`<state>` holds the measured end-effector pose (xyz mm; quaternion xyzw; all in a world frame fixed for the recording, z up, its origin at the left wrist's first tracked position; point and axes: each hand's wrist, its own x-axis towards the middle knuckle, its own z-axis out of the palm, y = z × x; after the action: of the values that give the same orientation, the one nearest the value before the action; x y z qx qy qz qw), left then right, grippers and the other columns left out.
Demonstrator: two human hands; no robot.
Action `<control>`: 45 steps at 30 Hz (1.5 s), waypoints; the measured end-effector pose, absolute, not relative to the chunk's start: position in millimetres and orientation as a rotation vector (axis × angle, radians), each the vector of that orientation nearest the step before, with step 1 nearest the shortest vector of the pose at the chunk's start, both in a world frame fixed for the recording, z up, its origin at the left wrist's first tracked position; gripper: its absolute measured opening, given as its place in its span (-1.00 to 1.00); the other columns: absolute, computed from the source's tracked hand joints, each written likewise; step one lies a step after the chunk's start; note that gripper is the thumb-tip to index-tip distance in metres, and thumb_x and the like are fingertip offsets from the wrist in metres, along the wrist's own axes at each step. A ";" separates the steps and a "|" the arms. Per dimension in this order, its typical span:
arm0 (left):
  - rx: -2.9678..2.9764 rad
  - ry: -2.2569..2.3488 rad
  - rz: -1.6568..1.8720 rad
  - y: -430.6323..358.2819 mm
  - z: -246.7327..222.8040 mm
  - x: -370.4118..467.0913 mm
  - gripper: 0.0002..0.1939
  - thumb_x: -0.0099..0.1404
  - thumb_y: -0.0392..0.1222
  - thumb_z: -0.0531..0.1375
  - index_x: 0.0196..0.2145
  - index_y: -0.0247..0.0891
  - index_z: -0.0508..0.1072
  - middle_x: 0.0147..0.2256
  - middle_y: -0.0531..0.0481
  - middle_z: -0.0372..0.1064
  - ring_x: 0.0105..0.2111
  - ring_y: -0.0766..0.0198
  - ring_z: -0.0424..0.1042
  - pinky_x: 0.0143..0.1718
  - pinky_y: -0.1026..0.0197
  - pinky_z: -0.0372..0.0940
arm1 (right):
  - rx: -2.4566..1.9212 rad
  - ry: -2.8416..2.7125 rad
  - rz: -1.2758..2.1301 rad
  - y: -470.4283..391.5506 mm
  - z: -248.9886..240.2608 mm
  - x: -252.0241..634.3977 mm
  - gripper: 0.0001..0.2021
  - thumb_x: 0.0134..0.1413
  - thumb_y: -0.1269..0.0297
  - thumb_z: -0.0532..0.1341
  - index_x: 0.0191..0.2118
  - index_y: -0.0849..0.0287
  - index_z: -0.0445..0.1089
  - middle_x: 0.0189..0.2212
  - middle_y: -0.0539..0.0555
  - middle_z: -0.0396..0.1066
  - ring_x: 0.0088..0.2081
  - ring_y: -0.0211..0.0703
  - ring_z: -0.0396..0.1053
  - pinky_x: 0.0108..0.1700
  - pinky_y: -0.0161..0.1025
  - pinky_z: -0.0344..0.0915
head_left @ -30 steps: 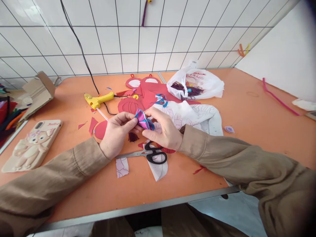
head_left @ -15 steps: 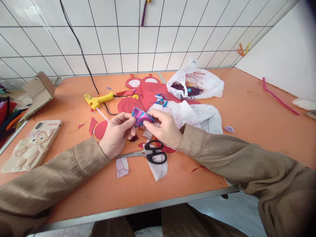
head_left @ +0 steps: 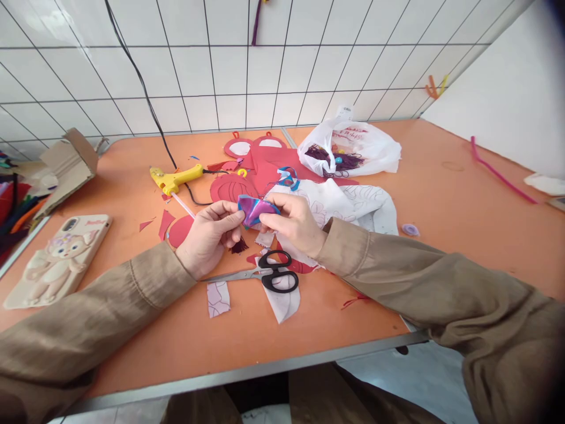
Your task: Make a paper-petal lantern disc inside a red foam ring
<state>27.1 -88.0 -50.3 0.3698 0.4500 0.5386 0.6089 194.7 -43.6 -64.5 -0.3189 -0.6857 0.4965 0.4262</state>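
Purple-blue piece (head_left: 254, 212): it is hanging mid-frame, above the worktop (head_left: 154, 335); you are apparently shaping it, and the next move is probably calling for an even, firm pinch.
Left hand (head_left: 208, 238): you are clamping its left end.
Right hand (head_left: 299, 227): you are clamping its right end.
Scissors (head_left: 265, 271): they are lying untouched, just below centre.

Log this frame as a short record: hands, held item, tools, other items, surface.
Left hand: pinches one side of the held piece
Right hand: pinches the other side
Held piece: shiny, purple and blue
Tools: black-handled scissors, yellow glue gun
Other items: phone, white plastic bag
Surface: orange table
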 end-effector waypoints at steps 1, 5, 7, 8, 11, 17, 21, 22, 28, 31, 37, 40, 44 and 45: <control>0.850 1.035 1.246 -88.0 -50.0 27.0 -0.74 -0.04 -0.24 0.43 -0.49 -0.26 0.40 -0.74 0.16 0.27 -0.75 0.48 0.15 -0.72 0.44 0.02 | -0.807 -1.709 1.244 -43.1 -64.6 194.8 -0.90 -0.10 0.29 0.19 -0.51 0.17 0.28 -0.63 -0.04 0.34 -0.56 -0.27 0.31 -0.52 -0.31 0.26; 0.830 1.028 1.234 -87.5 -48.4 26.3 -0.77 -0.04 -0.31 0.42 -0.50 -0.28 0.41 -0.74 0.13 0.31 -0.76 0.49 0.19 -0.73 0.46 0.07 | -0.847 -1.721 1.236 -40.9 -64.7 196.0 -0.90 -0.12 0.30 0.18 -0.53 0.16 0.24 -0.63 -0.03 0.33 -0.54 -0.23 0.31 -0.50 -0.28 0.24; 0.805 1.025 1.229 -87.3 -47.8 26.4 -0.79 -0.02 -0.34 0.40 -0.49 -0.29 0.41 -0.69 0.08 0.39 -0.71 0.46 0.31 -0.68 0.46 0.18 | -0.843 -1.752 1.203 -40.2 -64.9 196.7 -0.89 -0.11 0.30 0.18 -0.53 0.15 0.22 -0.62 -0.04 0.29 -0.53 -0.24 0.29 -0.49 -0.28 0.22; 0.788 1.018 1.234 -87.4 -47.5 26.6 -0.79 -0.01 -0.36 0.40 -0.49 -0.30 0.41 -0.65 0.05 0.43 -0.66 0.42 0.40 -0.63 0.46 0.25 | -0.838 -1.773 1.175 -40.1 -65.1 197.0 -0.88 -0.10 0.30 0.18 -0.53 0.15 0.21 -0.62 -0.05 0.27 -0.53 -0.24 0.28 -0.49 -0.28 0.20; 0.753 0.974 1.251 -87.9 -47.4 27.9 -0.79 0.02 -0.40 0.39 -0.50 -0.31 0.40 -0.55 0.03 0.50 -0.48 0.34 0.56 -0.42 0.41 0.41 | -0.813 -1.837 1.080 -40.2 -65.8 197.6 -0.87 -0.07 0.31 0.16 -0.54 0.15 0.19 -0.61 -0.07 0.20 -0.52 -0.26 0.24 -0.47 -0.27 0.16; 0.736 0.924 1.208 -88.2 -51.2 27.2 -0.86 0.04 -0.39 0.40 -0.44 -0.38 0.51 -0.47 -0.03 0.55 -0.46 0.34 0.56 -0.38 0.39 0.44 | -0.769 -1.868 1.032 -40.1 -68.0 196.5 -0.88 -0.05 0.32 0.15 -0.53 0.16 0.21 -0.58 -0.08 0.15 -0.49 -0.28 0.18 -0.44 -0.28 0.13; 0.719 0.920 1.218 -88.1 -54.7 25.6 -0.86 0.04 -0.40 0.41 -0.44 -0.37 0.52 -0.51 -0.01 0.54 -0.51 0.36 0.54 -0.45 0.42 0.42 | -0.775 -1.879 1.043 -40.1 -67.2 195.8 -0.88 -0.04 0.30 0.16 -0.51 0.17 0.23 -0.57 -0.09 0.14 -0.49 -0.30 0.15 -0.44 -0.30 0.13; 0.717 0.916 1.233 -88.1 -55.3 25.6 -0.85 0.03 -0.40 0.41 -0.45 -0.36 0.51 -0.52 0.00 0.54 -0.52 0.36 0.54 -0.46 0.42 0.41 | -0.773 -1.877 1.062 -40.2 -66.7 195.9 -0.88 -0.03 0.29 0.17 -0.50 0.17 0.24 -0.57 -0.09 0.14 -0.48 -0.30 0.16 -0.44 -0.30 0.13; 0.715 0.888 1.296 -88.8 -55.5 27.5 -0.84 0.02 -0.40 0.42 -0.48 -0.34 0.50 -0.52 -0.01 0.55 -0.52 0.36 0.54 -0.47 0.43 0.41 | -0.715 -1.774 1.152 -40.8 -66.6 196.8 -0.83 -0.01 0.21 0.26 -0.43 0.19 0.30 -0.52 -0.05 0.27 -0.46 -0.28 0.25 -0.43 -0.30 0.28; 0.695 0.877 1.310 -89.2 -55.1 28.2 -0.84 0.01 -0.39 0.43 -0.50 -0.35 0.50 -0.54 -0.04 0.55 -0.51 0.33 0.55 -0.48 0.44 0.41 | -0.736 -1.709 1.207 -41.0 -67.7 196.2 -0.81 -0.03 0.20 0.28 -0.44 0.19 0.30 -0.54 -0.06 0.28 -0.48 -0.27 0.30 -0.43 -0.27 0.36; 0.669 0.842 1.367 -88.8 -56.4 27.6 -0.81 -0.02 -0.33 0.46 -0.53 -0.33 0.50 -0.57 -0.01 0.52 -0.50 0.30 0.57 -0.49 0.43 0.42 | -0.747 -1.626 1.322 -40.5 -65.5 194.7 -0.79 -0.05 0.18 0.29 -0.44 0.18 0.29 -0.53 -0.06 0.32 -0.46 -0.25 0.39 -0.38 -0.24 0.42; 0.703 0.808 1.380 -87.1 -57.8 27.0 -0.79 -0.04 -0.34 0.48 -0.52 -0.33 0.51 -0.56 -0.01 0.53 -0.48 0.30 0.57 -0.42 0.41 0.44 | -0.702 -1.684 1.149 -39.9 -65.6 195.0 -0.83 -0.03 0.22 0.26 -0.45 0.17 0.30 -0.52 -0.05 0.32 -0.45 -0.25 0.35 -0.38 -0.24 0.38; 0.761 0.758 1.400 -85.1 -58.9 27.1 -0.79 -0.06 -0.35 0.49 -0.49 -0.33 0.53 -0.51 0.00 0.56 -0.46 0.32 0.58 -0.35 0.39 0.46 | -0.652 -1.753 0.966 -40.1 -67.2 196.2 -0.88 0.00 0.26 0.25 -0.42 0.18 0.34 -0.50 -0.04 0.33 -0.43 -0.25 0.30 -0.37 -0.26 0.31; 0.773 0.754 1.401 -85.0 -59.0 27.2 -0.79 -0.07 -0.37 0.48 -0.48 -0.32 0.53 -0.49 0.00 0.56 -0.45 0.32 0.57 -0.34 0.38 0.46 | -0.648 -1.763 0.955 -40.3 -67.5 196.5 -0.89 0.01 0.27 0.25 -0.40 0.18 0.34 -0.50 -0.04 0.34 -0.43 -0.25 0.30 -0.37 -0.27 0.29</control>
<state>27.2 -85.0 -59.0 0.3381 0.3299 0.6126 0.6337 196.5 -40.3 -67.5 -0.2674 -0.7272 0.3940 0.4944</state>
